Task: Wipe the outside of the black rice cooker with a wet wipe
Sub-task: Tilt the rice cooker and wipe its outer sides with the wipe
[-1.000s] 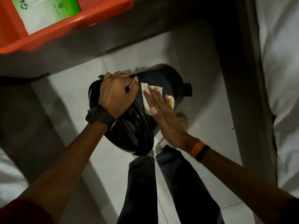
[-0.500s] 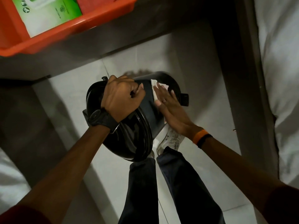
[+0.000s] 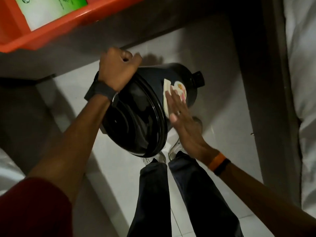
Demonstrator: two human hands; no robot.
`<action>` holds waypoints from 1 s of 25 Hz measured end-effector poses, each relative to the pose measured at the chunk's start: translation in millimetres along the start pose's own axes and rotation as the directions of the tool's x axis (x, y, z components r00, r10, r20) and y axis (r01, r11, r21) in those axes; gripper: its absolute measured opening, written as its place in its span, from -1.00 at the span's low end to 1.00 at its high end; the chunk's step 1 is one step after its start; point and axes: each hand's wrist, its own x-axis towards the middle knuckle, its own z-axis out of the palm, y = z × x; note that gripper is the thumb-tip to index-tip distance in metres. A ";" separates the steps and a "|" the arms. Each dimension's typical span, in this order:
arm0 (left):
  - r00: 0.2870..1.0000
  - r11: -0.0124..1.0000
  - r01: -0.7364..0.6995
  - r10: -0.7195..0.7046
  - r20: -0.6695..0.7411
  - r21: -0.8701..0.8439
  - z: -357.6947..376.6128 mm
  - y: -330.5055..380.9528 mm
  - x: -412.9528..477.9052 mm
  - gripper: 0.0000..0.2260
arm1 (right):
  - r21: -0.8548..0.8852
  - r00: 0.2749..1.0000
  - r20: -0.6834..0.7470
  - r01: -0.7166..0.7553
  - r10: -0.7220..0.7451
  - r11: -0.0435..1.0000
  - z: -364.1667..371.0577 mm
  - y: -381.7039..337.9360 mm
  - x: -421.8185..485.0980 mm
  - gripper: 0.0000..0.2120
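The black rice cooker (image 3: 172, 79) hangs tilted above the tiled floor (image 3: 213, 134), the left hand (image 3: 118, 69) fisted on its rim. The right hand (image 3: 181, 117), fingers flat and spread, presses the wet wipe (image 3: 166, 94) beside the cooker's sticker (image 3: 181, 89) — wiping looks midway, the far side likely left.

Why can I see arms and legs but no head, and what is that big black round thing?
The camera sits on the person's head and looks down, so you see what their eyes see: two arms, legs and shoes above a white tiled floor. The black round thing is a rice cooker, lifted off the floor and tipped on its side. The left hand keeps a closed grip on its top edge. The right hand lies flat, pressing a white wet wipe against the cooker's side beside a colourful sticker. At the top left is an orange tray with a green and white pack in it.
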 end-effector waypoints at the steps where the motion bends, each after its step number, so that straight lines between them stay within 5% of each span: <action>1: 0.998 0.996 0.041 -0.044 -0.043 -0.076 -4.4 1.1 9.0 -0.56 | -0.007 1.000 0.005 0.029 -0.029 1.000 1.4 0.1 -3.6 -0.49; 3: 0.993 0.989 -0.088 0.076 -0.095 -0.123 -8.4 4.2 9.4 -0.63 | 0.068 0.988 -0.016 -0.155 0.157 0.986 -6.6 11.8 14.3 -0.49; 4: 0.969 0.973 -0.232 0.230 -0.094 -0.012 -8.1 4.7 0.2 -0.69 | 0.143 0.954 -0.031 -0.292 0.299 0.946 -12.6 22.3 31.5 -0.48; 6: 0.826 0.789 -0.551 0.562 0.044 0.272 0.0 6.4 -35.2 -0.75 | 0.268 0.871 -0.017 -0.468 0.490 0.842 -26.9 38.8 66.0 -0.47; 8: 0.745 0.661 -0.651 0.651 0.147 0.373 7.6 9.6 -58.3 -0.75 | 0.304 0.844 -0.025 -0.504 0.535 0.808 -30.0 41.9 81.7 -0.46; 10: 0.822 0.716 -0.551 0.555 0.128 0.428 8.7 17.0 -53.6 -0.69 | 0.292 0.895 -0.065 -0.407 0.442 0.866 -19.8 27.0 76.6 -0.42; 12: 0.895 0.821 -0.441 0.434 0.107 0.363 1.6 21.3 -36.8 -0.67 | 0.194 0.979 -0.088 -0.164 0.184 0.967 1.7 1.5 50.0 -0.45; 15: 0.936 0.902 -0.351 0.342 0.080 0.252 -6.1 13.2 -25.8 -0.65 | 0.013 0.992 0.008 0.125 -0.125 0.992 24.9 -12.6 14.0 -0.48; 17: 0.945 0.916 -0.328 0.316 0.087 0.230 -5.1 5.1 -29.2 -0.63 | -0.101 0.998 0.016 0.066 -0.065 0.993 14.0 6.9 24.7 -0.50; 19: 0.958 0.936 -0.287 0.274 0.086 0.203 -0.9 0.0 -32.6 -0.61 | -0.018 0.971 -0.048 -0.236 0.235 0.972 -7.4 31.4 50.0 -0.53; 21: 0.976 0.966 -0.211 0.200 0.086 0.148 3.2 -6.3 -32.2 -0.61 | 0.143 0.866 -0.039 -0.490 0.499 0.860 -23.5 48.9 66.3 -0.53; 23: 0.994 0.991 -0.091 0.084 0.072 0.098 5.2 -13.0 -32.1 -0.62 | 0.194 0.873 -0.007 -0.477 0.487 0.857 -14.9 38.2 50.5 -0.54; 25: 0.999 0.997 0.032 -0.035 0.038 0.074 5.5 -20.3 -31.5 -0.62 | 0.207 0.977 0.000 -0.211 0.215 0.955 10.2 10.7 10.6 -0.56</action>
